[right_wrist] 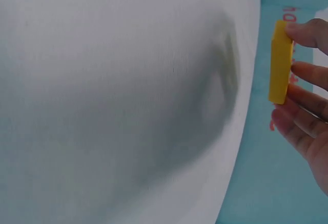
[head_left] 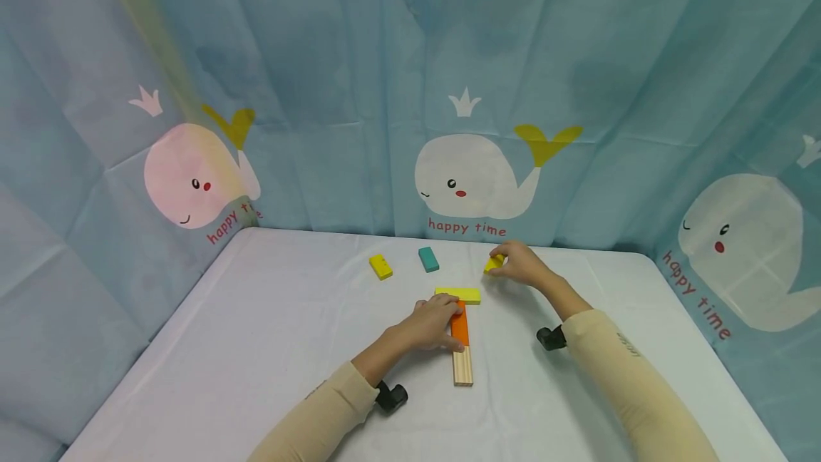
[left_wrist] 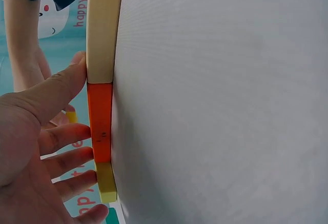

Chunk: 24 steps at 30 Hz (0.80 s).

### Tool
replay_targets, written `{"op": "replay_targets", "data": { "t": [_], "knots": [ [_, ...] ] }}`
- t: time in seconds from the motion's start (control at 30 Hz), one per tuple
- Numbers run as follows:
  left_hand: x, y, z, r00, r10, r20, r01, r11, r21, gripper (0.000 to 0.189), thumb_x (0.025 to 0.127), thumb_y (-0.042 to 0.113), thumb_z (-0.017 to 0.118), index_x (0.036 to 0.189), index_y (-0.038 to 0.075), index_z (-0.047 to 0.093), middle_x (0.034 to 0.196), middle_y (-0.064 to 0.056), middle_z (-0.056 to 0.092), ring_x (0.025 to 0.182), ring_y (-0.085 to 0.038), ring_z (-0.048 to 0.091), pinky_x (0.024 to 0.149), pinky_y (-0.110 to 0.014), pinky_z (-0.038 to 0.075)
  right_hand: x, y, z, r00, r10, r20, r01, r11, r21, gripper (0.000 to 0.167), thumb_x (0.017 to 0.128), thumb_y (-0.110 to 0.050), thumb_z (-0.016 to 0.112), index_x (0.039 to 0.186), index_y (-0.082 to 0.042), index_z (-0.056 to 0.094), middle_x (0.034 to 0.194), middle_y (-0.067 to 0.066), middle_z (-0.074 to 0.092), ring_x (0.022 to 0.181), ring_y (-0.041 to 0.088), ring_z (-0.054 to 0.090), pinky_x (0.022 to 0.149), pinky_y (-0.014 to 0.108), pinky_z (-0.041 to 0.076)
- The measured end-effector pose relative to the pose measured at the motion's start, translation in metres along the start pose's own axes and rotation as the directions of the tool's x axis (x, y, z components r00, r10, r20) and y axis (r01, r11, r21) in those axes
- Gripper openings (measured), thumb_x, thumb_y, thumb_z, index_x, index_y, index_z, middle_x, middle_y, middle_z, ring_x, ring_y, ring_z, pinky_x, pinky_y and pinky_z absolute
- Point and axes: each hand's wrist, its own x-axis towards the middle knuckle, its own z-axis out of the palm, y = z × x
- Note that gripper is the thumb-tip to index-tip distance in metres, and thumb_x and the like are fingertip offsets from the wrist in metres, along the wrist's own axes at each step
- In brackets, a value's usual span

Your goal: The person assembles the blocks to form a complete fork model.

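Left hand (head_left: pixel 436 319): flat, fingers straight, steadying orange block (head_left: pixel 459 327); keep pressing.
Right hand (head_left: pixel 521 263): pinches yellow block (head_left: pixel 492 263) beyond orange block; lower level, gently.

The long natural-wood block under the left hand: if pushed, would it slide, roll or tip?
The long natural-wood block lies flat on the white tablecloth, so it likely slides rather than rolls or tips. It looks rigid. The left hand rests mainly on the adjoining orange block.
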Motion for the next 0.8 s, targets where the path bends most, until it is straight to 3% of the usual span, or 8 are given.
{"op": "replay_targets", "data": {
  "t": [0.4, 0.8],
  "knots": [
    [0.000, -0.001, 0.001, 1.000, 0.003, -0.003, -0.003, 1.000, 0.004, 0.071, 0.077, 0.052, 0.077, 0.135, 0.016, 0.056, 0.148, -0.003, 0.046, 0.140, -0.020, 0.038, 0.108, -0.045, 0.036, 0.006, -0.015, 0.013, 1.000, 0.011, 0.019, -0.012, 0.999, 0.052, 0.045, 0.080, -0.026, 0.079, 0.115, 0.001, 0.069, 0.113, 0.015, 0.065, 0.097, 0.026, 0.058, 0.093, 0.045, 0.051],
    [0.001, -0.002, 0.002, 1.000, 0.014, -0.014, -0.014, 1.000, -0.013, 0.071, 0.077, 0.050, 0.079, 0.133, 0.014, 0.056, 0.147, -0.004, 0.047, 0.139, -0.021, 0.039, 0.106, -0.046, 0.037, 0.012, -0.020, 0.026, 0.997, 0.058, 0.048, -0.061, 0.997, 0.045, 0.048, 0.077, -0.033, 0.082, 0.113, -0.003, 0.071, 0.120, 0.015, 0.064, 0.105, 0.028, 0.057, 0.099, 0.047, 0.048]
  ]
}}
